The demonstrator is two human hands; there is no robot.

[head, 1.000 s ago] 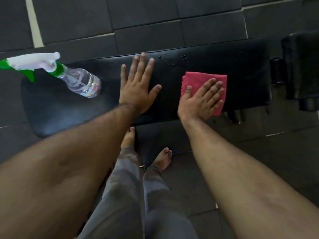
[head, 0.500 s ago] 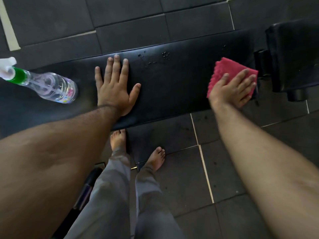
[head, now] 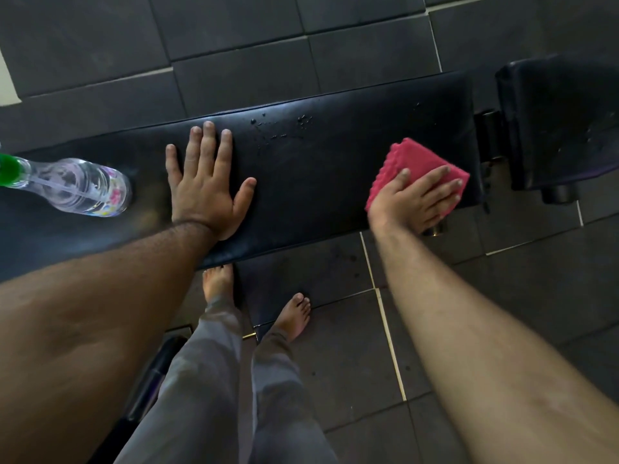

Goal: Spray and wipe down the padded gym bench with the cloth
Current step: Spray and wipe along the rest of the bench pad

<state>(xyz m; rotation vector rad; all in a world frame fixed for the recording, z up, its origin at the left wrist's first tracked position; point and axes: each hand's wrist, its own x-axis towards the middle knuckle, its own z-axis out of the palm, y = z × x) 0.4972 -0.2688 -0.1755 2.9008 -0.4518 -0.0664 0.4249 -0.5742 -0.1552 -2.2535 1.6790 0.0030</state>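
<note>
A black padded gym bench (head: 318,182) runs left to right below me. Spray droplets (head: 284,128) speckle its far edge near the middle. My left hand (head: 204,185) lies flat on the pad, fingers spread, holding nothing. My right hand (head: 415,199) presses a folded pink cloth (head: 412,162) onto the pad's right end, near its front corner. A clear spray bottle (head: 77,185) with a green collar lies on its side on the left part of the pad, its nozzle out of frame.
A second black pad (head: 559,122) sits to the right, joined by a metal hinge (head: 490,135). Dark floor tiles (head: 241,45) surround the bench. My bare feet (head: 294,313) stand against the bench's near side. A dark frame bar (head: 150,380) lies low left.
My right hand slid the pink cloth from the middle of the pad to its right end. The left hand stayed flat; the view shifted right, so the bottle's nozzle left the frame.
</note>
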